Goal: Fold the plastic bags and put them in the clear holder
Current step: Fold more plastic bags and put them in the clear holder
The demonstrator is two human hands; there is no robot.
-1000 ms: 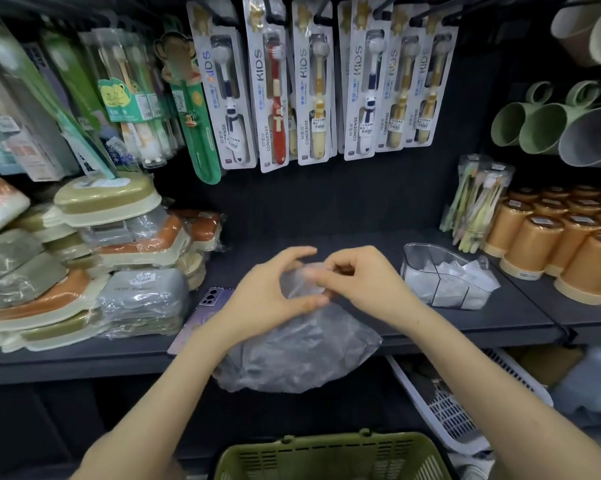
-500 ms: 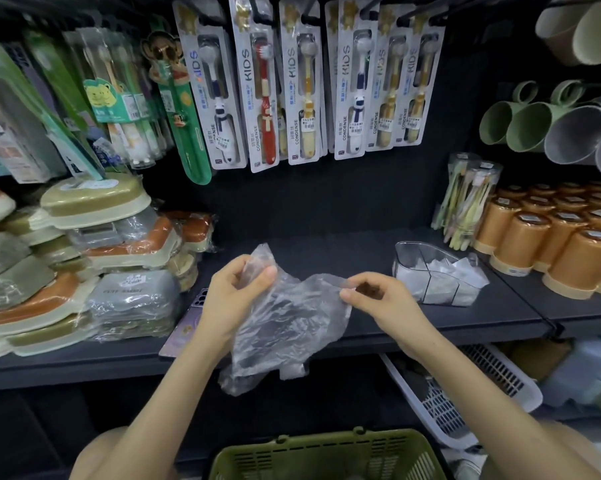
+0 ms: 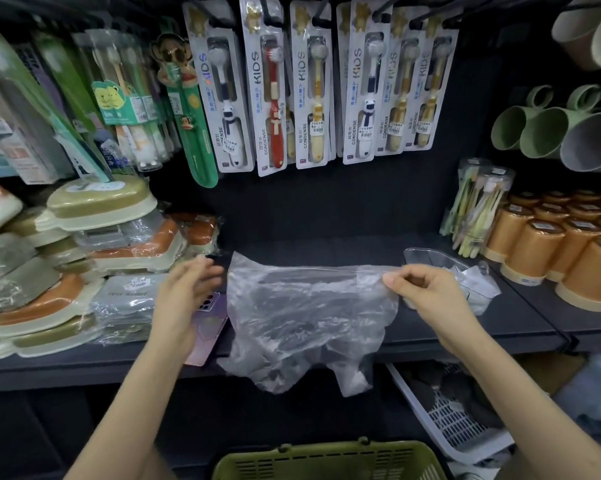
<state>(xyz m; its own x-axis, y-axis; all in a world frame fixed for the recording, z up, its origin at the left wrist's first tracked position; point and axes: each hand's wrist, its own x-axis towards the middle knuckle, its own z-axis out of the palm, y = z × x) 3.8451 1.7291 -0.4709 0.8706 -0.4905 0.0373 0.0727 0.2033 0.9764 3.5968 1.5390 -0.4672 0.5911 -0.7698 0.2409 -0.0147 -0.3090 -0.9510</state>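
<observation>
A crumpled clear plastic bag (image 3: 302,313) is spread wide on the dark shelf (image 3: 500,327), and its lower part hangs over the shelf's front edge. My right hand (image 3: 427,292) pinches the bag's top right corner. Blurred by motion, my left hand (image 3: 188,289) sits just beside the bag's left edge with relaxed fingers, and a small gap shows between them. The clear holder (image 3: 427,256) stands on the shelf behind my right hand. Folded white bags (image 3: 479,282) lie inside it.
A phone (image 3: 209,317) lies on the shelf under my left wrist. Wrapped soap boxes (image 3: 95,244) are stacked at left, orange cups (image 3: 551,244) at right, packed toothbrushes (image 3: 306,84) hang above. Below are a green basket (image 3: 326,459) and a white basket (image 3: 465,434).
The bag went from bunched between both hands to stretched wide. My right hand pulled its corner to the right, and my left hand let go and moved left.
</observation>
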